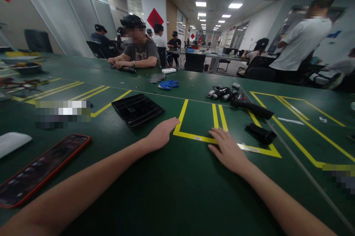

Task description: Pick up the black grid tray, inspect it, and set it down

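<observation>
My left hand (163,132) rests on edge on the green table (177,195), its fingers stretched out toward a yellow tape outline (181,118). It holds nothing. Just beyond it to the left lies a flat black ribbed plastic panel (137,110). My right hand (229,149) is palm down with the fingers stretched and the thumb apart, its fingertips over the front tape line. Nothing is in it. To its right is a short black plastic part (260,133). Farther back, a long black tool-like piece (251,106) lies beside a bundle of metal-ended cylinders with black cords (222,92).
A phone in an orange case (46,167) lies at the left, with a white object (13,143) beyond it. A blue glove (168,84) and a white case (168,70) are farther back. Across the table sits a person (138,47) holding a dark cylinder. More people are behind.
</observation>
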The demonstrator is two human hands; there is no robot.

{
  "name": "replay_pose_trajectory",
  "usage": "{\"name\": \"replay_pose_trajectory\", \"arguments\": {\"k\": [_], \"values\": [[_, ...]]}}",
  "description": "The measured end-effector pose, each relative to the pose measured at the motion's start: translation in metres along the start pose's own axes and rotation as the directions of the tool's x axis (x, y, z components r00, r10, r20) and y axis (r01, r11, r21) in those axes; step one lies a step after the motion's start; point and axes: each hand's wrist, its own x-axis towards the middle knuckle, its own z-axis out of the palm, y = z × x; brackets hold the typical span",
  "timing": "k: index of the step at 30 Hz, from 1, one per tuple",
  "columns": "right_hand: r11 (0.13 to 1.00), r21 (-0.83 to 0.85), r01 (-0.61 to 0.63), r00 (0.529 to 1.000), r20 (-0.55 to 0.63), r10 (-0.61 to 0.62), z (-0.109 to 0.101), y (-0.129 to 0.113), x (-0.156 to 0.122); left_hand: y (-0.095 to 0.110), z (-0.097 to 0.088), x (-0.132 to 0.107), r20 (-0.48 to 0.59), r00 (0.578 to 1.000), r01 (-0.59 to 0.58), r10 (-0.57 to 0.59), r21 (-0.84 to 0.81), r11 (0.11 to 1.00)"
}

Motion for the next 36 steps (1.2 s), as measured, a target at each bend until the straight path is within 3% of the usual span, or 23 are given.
{"name": "replay_pose_trajectory", "arguments": {"k": [3,5,8,10,11,13,16,19,22,24,27,29,31,34,36], "values": [[0.998,0.029,0.062,0.996,0.058,-0.064,0.001,-0.010,0.001,0.001,0.006,0.001,0.114,0.993,-0.013,0.011,0.013,1.000],[0.999,-0.014,0.034,0.999,-0.008,-0.034,-0.007,0.005,0.002,0.001,0.003,-0.001,0.083,0.996,-0.040,0.036,0.039,0.998],[0.967,-0.192,-0.166,0.965,-0.232,0.119,-0.024,0.048,0.000,0.014,0.000,-0.011,0.011,0.987,-0.161,0.160,0.062,0.985],[0.883,-0.304,-0.357,0.904,-0.351,0.244,-0.032,0.081,-0.006,0.032,0.002,-0.023,0.080,0.957,-0.280,0.278,0.019,0.960],[0.833,-0.338,-0.438,0.879,-0.356,0.318,-0.034,0.096,-0.010,0.042,0.003,-0.029,0.137,0.934,-0.330,0.329,-0.017,0.944],[0.769,-0.337,-0.544,0.839,-0.257,0.480,-0.035,0.118,-0.018,0.058,0.007,-0.038,0.225,0.895,-0.376,0.384,-0.078,0.923],[0.762,-0.300,-0.574,0.816,-0.129,0.564,-0.030,0.132,-0.023,0.068,0.009,-0.041,0.220,0.901,-0.364,0.374,-0.086,0.927],[0.767,-0.320,-0.556,0.828,-0.139,0.543,-0.027,0.132,-0.022,0.058,0.004,-0.031,0.107,0.949,-0.303,0.297,0.040,0.952],[0.764,-0.324,-0.559,0.825,-0.126,0.551,-0.026,0.131,-0.019,0.037,-0.004,-0.017,-0.002,0.996,-0.086,0.089,0.211,0.974],[0.764,-0.320,-0.560,0.824,-0.125,0.552,-0.026,0.132,-0.019,0.023,-0.008,-0.012,0.007,0.999,0.046,-0.050,0.254,0.966],[0.767,-0.306,-0.564,0.822,-0.123,0.556,-0.025,0.134,-0.019,0.009,-0.008,-0.009,0.085,0.992,0.069,-0.090,0.222,0.973],[0.766,-0.297,-0.570,0.818,-0.121,0.562,-0.025,0.134,-0.019,0.004,-0.008,-0.008,0.078,0.994,0.070,-0.080,0.122,0.990],[0.763,-0.289,-0.578,0.812,-0.116,0.572,-0.026,0.132,-0.020,-0.001,-0.012,-0.005,0.044,0.988,0.150,-0.147,-0.089,0.985],[0.749,-0.273,-0.604,0.792,-0.105,0.601,-0.027,0.130,-0.020,-0.015,-0.029,0.003,0.012,0.929,0.325,-0.369,-0.498,0.804],[0.739,-0.264,-0.619,0.780,-0.095,0.619,-0.028,0.130,-0.020,-0.032,-0.046,0.009,-0.053,0.857,0.394,-0.512,-0.572,0.719]]}}
